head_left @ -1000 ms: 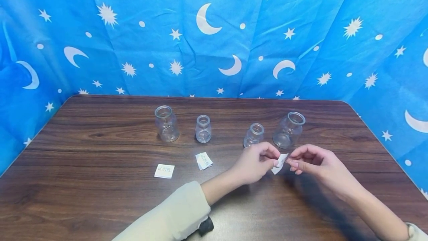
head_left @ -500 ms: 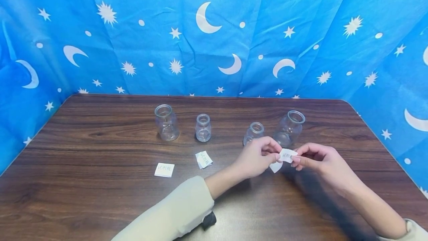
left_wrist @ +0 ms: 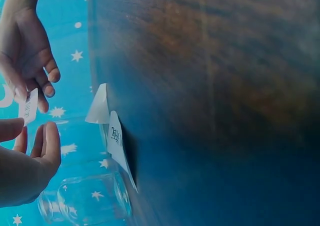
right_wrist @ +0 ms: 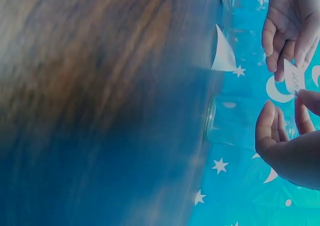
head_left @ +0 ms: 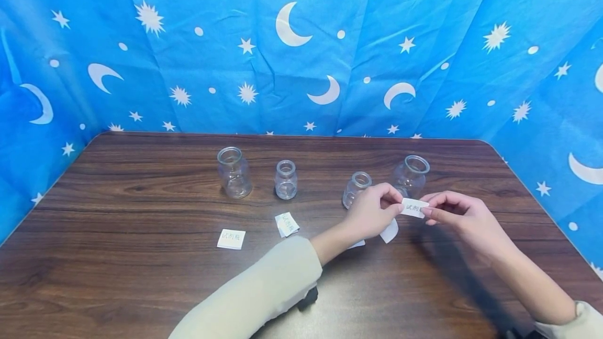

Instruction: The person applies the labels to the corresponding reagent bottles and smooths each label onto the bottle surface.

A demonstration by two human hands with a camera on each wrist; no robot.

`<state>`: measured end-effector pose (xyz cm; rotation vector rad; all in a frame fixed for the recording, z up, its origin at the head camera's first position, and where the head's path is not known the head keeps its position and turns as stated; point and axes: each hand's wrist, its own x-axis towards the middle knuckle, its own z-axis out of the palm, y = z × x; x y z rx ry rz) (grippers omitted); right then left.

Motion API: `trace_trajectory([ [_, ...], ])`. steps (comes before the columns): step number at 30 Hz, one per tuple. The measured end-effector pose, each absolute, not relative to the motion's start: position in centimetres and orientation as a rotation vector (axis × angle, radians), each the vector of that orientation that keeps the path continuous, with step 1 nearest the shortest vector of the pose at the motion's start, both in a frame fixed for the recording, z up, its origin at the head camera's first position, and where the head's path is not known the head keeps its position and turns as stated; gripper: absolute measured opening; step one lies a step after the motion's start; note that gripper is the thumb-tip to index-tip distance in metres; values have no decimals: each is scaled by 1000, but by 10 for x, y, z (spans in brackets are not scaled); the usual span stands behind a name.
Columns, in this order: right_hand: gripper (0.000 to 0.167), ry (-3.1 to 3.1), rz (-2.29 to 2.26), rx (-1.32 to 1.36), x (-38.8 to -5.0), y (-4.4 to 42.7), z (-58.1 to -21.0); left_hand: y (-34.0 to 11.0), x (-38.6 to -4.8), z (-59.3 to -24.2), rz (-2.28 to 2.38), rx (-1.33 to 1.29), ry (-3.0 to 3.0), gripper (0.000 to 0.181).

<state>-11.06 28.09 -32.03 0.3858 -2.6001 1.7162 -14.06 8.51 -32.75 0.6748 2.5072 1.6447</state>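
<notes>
A small white label [head_left: 414,207] with printed characters is stretched between my two hands, raised off the table. My left hand [head_left: 374,214] pinches its left end between thumb and finger. At the other end, the thumb and finger of my right hand [head_left: 464,224] pinch it. Both wrist views show this label [left_wrist: 29,107] between the fingertips. Below the hands a curled white paper piece [head_left: 389,232] lies on the table. Another label [left_wrist: 117,141], partly under the left forearm in the head view, lies beside it. Just behind the hands stands a large glass jar [head_left: 411,177], its lower part hidden.
A small glass jar [head_left: 356,188] stands by the left hand. Farther left are another small jar [head_left: 286,179] and a large jar [head_left: 234,172]. Labels [head_left: 231,239] and more labels [head_left: 287,225] lie in front of them on the wooden table [head_left: 141,286]. A starry blue curtain [head_left: 212,41] hangs behind.
Both hands have risen and moved slightly right with the label, which now faces the head camera, stretched flat. The curled paper piece is left on the table below, apart from it.
</notes>
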Motion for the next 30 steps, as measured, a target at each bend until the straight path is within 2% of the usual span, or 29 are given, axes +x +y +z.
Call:
trace_trajectory([
  [12, 10, -2664, 1610, 279, -117, 287, -322, 94, -145, -330, 1505, 727, 2671, 5],
  [21, 20, -2718, 1469, 203, -123, 288, -323, 99, -145, -330, 1484, 630, 2685, 7],
  [30, 22, -2754, 1414, 182, -127, 290, -324, 101, -144, -331, 1487, 601, 2679, 8],
])
